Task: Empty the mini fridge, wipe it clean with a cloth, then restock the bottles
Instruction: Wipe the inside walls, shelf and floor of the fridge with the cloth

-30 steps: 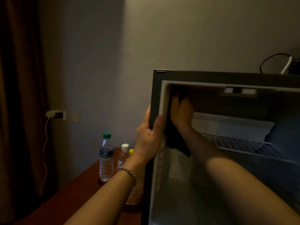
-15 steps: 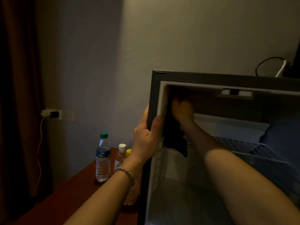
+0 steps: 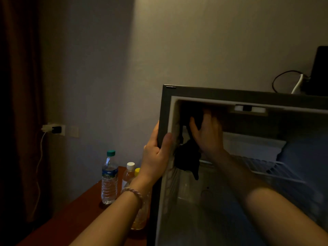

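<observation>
The mini fridge (image 3: 230, 94) stands open on the right, its inside bare apart from a white wire shelf (image 3: 276, 169). My left hand (image 3: 156, 153) grips the fridge's left front edge. Inside the top left corner, my right hand (image 3: 206, 134) presses a dark cloth (image 3: 188, 157) against the ceiling and left wall; the cloth's loose end hangs below the hand. Three bottles stand on the red-brown table (image 3: 74, 212) left of the fridge: a green-capped water bottle (image 3: 109, 178), a white-capped bottle (image 3: 128, 174) and a yellow-capped one (image 3: 137, 172), partly hidden by my left wrist.
A wall socket with a charger (image 3: 54, 129) and a hanging white cable sits on the left wall beside a dark curtain (image 3: 19, 103). On top of the fridge at the right lie a black cable (image 3: 282, 77) and a dark object (image 3: 319, 68).
My right hand has slid with the cloth to the right along the top of the fridge's inside. The view has shifted slightly. My left hand keeps its grip on the edge.
</observation>
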`<state>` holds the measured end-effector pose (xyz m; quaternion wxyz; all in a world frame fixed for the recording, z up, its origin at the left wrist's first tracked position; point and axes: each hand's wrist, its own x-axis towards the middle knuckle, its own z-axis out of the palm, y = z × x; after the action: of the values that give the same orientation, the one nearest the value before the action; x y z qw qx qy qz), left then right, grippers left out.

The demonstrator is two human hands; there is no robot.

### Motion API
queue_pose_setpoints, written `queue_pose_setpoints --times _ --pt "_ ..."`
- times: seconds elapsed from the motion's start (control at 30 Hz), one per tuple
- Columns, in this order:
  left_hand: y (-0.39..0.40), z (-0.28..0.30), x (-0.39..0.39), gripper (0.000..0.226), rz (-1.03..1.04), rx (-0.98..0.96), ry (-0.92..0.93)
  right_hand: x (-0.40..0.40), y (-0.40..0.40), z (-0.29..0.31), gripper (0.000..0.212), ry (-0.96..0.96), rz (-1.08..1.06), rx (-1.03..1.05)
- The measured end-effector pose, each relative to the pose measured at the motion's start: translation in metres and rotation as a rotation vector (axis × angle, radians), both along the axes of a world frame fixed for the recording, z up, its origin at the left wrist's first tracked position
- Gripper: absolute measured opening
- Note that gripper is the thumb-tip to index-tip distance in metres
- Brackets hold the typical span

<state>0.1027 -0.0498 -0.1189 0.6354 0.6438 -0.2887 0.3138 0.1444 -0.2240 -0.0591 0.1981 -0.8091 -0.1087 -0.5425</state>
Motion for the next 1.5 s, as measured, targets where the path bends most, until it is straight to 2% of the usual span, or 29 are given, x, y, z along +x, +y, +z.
queue_pose_setpoints --times 0.17,0.23,0.33,0.37,0.4,0.5,0.67,0.8,0.9,1.0,1.07,1.17,1.23,1.33,1.5 --pt "0.0 -0.003 0.005 0.076 -0.01 -0.008 -0.02 0.008 -0.024 0.013 0.038 -0.25 -0.215 -0.481" --pt "0.0 -0.004 0.006 0.075 -0.018 -0.015 -0.021 0.016 -0.035 0.02 0.037 -0.266 -0.246 -0.644" --pt "0.0 -0.005 0.01 0.077 -0.03 -0.017 0.002 0.03 -0.045 0.027 0.03 -0.208 -0.219 -0.752" --pt "0.0 -0.005 0.011 0.077 -0.032 -0.016 0.006 0.031 -0.045 0.029 0.023 -0.168 -0.191 -0.761" --pt "0.001 -0.005 0.012 0.076 -0.035 -0.017 0.004 0.031 -0.045 0.03 0.025 -0.114 -0.154 -0.749" --pt "0.001 -0.005 0.013 0.074 -0.034 -0.02 -0.006 0.022 -0.048 0.034 0.057 0.183 -0.088 -0.722" --pt "0.0 -0.005 0.012 0.072 -0.02 -0.033 -0.012 0.006 -0.073 0.035 0.077 0.308 -0.107 -0.832" --pt "0.0 -0.006 0.013 0.085 -0.001 -0.031 0.003 0.005 -0.077 0.029 0.079 0.347 -0.112 -0.823" --pt "0.001 -0.004 0.012 0.101 0.008 -0.029 0.029 0.008 -0.074 0.031 0.067 0.364 -0.16 -0.838" --pt "0.0 -0.004 0.005 0.093 0.045 -0.039 -0.008 0.011 -0.071 0.033 0.052 0.407 -0.212 -0.814" --pt "-0.002 -0.004 0.004 0.09 0.042 -0.042 -0.005 0.011 -0.063 0.034 0.043 0.336 -0.173 -0.753" --pt "-0.001 -0.004 0.004 0.098 0.017 -0.048 0.009 0.016 -0.053 0.043 0.046 0.256 -0.172 -0.646" --pt "0.0 -0.003 0.003 0.1 0.015 -0.051 -0.005 0.016 -0.043 0.044 0.053 0.24 -0.249 -0.579" --pt "-0.001 -0.003 0.002 0.097 0.011 -0.049 -0.024 0.02 -0.038 0.036 0.06 0.245 -0.382 -0.583" --pt "-0.001 -0.003 0.003 0.097 0.036 -0.044 -0.014 0.018 -0.032 0.025 0.066 0.284 -0.364 -0.626"
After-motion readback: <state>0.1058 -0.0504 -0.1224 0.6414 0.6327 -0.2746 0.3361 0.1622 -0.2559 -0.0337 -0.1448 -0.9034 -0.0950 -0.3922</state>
